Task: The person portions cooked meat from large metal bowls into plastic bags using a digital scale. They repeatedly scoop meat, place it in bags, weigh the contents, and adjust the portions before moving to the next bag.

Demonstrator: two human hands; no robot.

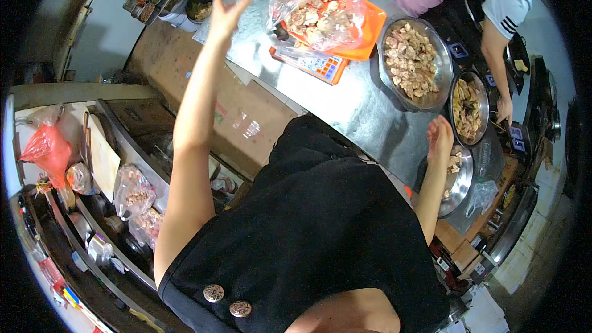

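The left hand (229, 17) spreads wide, empty, near bagged meat (317, 20). The right hand (439, 139), loosely curled, empty, hovers by a steel bowl (459, 190)

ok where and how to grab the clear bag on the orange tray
Probably the loose plastic at the clear bag's left edge, coming from the left: the film looks slack there, beside the meat pieces, and the left hand is open on that side. The orange tray blocks the underside.

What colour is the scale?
The scale is orange with a pale keypad, seen best in the head view.
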